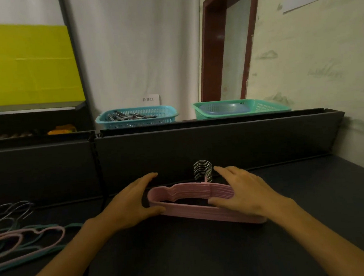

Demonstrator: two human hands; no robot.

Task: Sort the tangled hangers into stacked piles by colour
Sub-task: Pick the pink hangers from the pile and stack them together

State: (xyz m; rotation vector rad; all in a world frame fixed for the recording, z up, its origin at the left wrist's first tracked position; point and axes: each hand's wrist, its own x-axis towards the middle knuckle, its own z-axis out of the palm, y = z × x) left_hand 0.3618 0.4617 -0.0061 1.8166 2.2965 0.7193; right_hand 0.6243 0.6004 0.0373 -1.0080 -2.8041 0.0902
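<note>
Hangers, pink stack (pixel 202 202): sits centre of the dark table (pixel 205 253), just in front of the low back wall, metal hooks (pixel 202 171) bunched together and pointing to 12 o'clock. Plastic bodies look nested flush, one on another.

Handling, my judgement: thin plastic, light, fairly stiff along the bar but springy at the shoulders. The nested pile will likely slide sideways if pushed from one end only. I would hold it at both ends together, or by the gathered hooks, and not at the middle bar.

Left hand (pixel 136 201): fingers straight and loosely spread, cupped round the stack's 9 o'clock end, thumb along the near edge. It touches the pile and does not grip it.

Right hand (pixel 244 191): likewise spread, palm over the 3 o'clock shoulder, thumb on the near bar, fingertips reaching toward the hooks. Pressing or squaring the pile, nothing pinched.

Unsorted tangle (pixel 23 239) of pink and teal hangers lies at 9 o'clock on the table, well apart from the stack. So the pink pile looks partly built, with more left to pull.

Beyond the wall, at 12 o'clock: blue basket (pixel 137 117); green basket (pixel 241 108) toward 1 o'clock.
</note>
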